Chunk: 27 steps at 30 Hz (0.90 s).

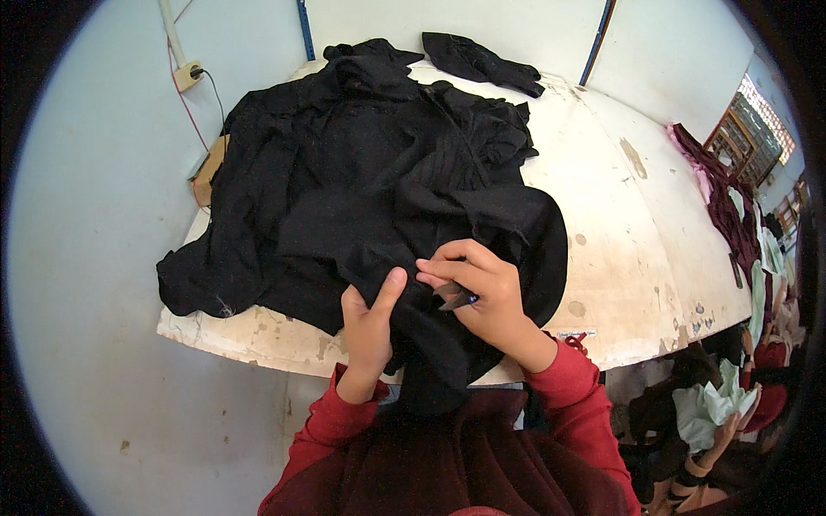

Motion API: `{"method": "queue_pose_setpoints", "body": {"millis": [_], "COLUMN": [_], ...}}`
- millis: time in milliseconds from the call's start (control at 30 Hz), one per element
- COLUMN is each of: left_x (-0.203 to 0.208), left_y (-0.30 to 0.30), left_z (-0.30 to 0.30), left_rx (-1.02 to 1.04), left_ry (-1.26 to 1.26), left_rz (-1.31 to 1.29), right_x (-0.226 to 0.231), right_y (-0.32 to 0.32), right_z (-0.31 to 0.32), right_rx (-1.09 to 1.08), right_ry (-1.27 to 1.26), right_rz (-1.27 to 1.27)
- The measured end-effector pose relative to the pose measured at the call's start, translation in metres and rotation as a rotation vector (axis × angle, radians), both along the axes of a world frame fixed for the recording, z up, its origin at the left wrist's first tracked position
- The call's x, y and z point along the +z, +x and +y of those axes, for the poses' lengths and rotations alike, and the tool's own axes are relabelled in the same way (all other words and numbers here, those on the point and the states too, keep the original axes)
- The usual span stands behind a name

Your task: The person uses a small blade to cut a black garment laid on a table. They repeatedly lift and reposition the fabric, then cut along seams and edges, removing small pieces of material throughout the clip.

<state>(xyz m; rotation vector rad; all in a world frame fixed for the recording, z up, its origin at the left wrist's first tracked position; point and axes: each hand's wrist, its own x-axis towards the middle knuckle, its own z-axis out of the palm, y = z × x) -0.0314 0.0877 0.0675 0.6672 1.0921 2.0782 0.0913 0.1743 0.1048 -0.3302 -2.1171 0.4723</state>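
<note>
A large black garment (344, 172) lies in loose folds across the table, and one part of it hangs over the near edge toward me. My left hand (368, 331) is closed on a fold of this cloth, thumb on top and fingers hidden beneath. Just to its right, my right hand (490, 297) holds small thread snips (459, 300) against the palm, the dark blades pointing left. The thumb and forefinger of that hand are pinched together over the cloth; whether a thread is between them is too small to tell.
The pale, worn table (602, 232) meets walls at the left and back. A separate black cloth piece (482, 64) lies at the far edge. A socket with a plugged-in cord (188, 76) is on the left wall. Maroon cloth (727, 193) and other fabrics are piled at the right.
</note>
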Motion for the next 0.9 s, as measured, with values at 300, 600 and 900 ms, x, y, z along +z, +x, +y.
{"method": "queue_pose_setpoints", "body": {"millis": [300, 600, 900], "left_x": [0.004, -0.001, -0.007], "left_y": [-0.009, -0.001, -0.005], "left_z": [0.002, 0.000, -0.006], "left_rx": [0.002, 0.008, 0.011], "left_ry": [-0.028, -0.017, 0.015], "left_rz": [-0.233, -0.223, -0.191], "right_x": [0.022, 0.009, -0.005], "right_y": [0.041, 0.025, -0.002], "right_z": [-0.002, 0.016, 0.019], "right_rx": [0.409, 0.046, 0.002], "right_ry": [-0.225, -0.220, -0.083], "right_rz": [-0.008, -0.011, 0.115]}}
